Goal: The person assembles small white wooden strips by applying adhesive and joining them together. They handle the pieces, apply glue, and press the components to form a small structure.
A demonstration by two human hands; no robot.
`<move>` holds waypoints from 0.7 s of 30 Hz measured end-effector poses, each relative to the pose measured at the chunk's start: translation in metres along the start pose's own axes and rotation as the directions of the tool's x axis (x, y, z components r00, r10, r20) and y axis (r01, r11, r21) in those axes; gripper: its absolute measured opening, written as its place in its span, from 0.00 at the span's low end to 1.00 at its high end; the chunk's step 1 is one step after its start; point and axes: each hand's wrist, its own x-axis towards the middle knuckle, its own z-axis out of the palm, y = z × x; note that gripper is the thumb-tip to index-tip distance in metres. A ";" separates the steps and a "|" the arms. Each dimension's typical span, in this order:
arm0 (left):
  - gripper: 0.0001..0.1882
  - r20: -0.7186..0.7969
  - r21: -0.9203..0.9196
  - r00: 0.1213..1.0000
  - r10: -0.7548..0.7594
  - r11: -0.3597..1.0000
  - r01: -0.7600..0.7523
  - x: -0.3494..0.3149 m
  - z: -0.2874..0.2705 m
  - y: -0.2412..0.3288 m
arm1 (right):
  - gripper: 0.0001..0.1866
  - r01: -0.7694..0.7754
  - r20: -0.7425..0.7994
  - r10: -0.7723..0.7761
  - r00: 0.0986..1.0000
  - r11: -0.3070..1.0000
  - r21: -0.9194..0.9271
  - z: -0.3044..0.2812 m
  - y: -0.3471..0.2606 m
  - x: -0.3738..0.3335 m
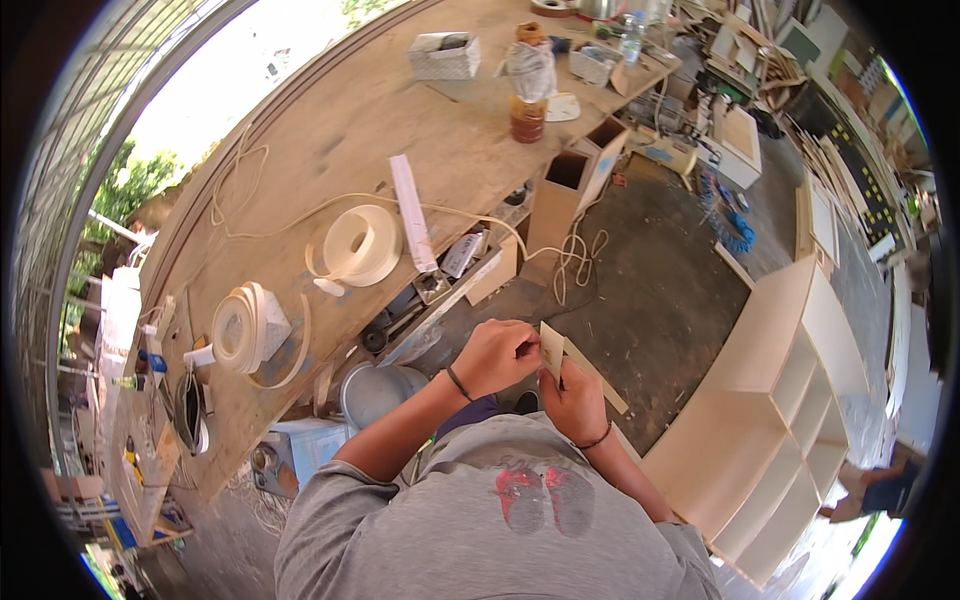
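Just in front of my chest, my right hand (575,402) grips a small flat cream-coloured piece (551,350) between thumb and fingers, its edge pointing away from me. My left hand (497,357) is curled closed right beside that piece. Whether its fingertips pinch anything is hidden. Past my right fingers runs a longer pale strip (598,376), slanting down to the right. I cannot tell if it touches the hand or lies below on the floor.
Left, a long wooden workbench (310,130) carries rolls of white edging (362,245), a pale bar (412,213), a cord and a bottle of brown liquid (528,118). A pale shelf cabinet (770,400) stands right. Below the bench sits a grey bucket (375,395). Another person (880,490) shows far right.
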 end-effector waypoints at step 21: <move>0.47 -0.455 0.353 0.735 -0.502 0.656 0.667 0.053 -0.087 -0.220 | 0.07 -0.048 0.192 0.032 0.981 0.996 0.076 0.085 -0.049 0.136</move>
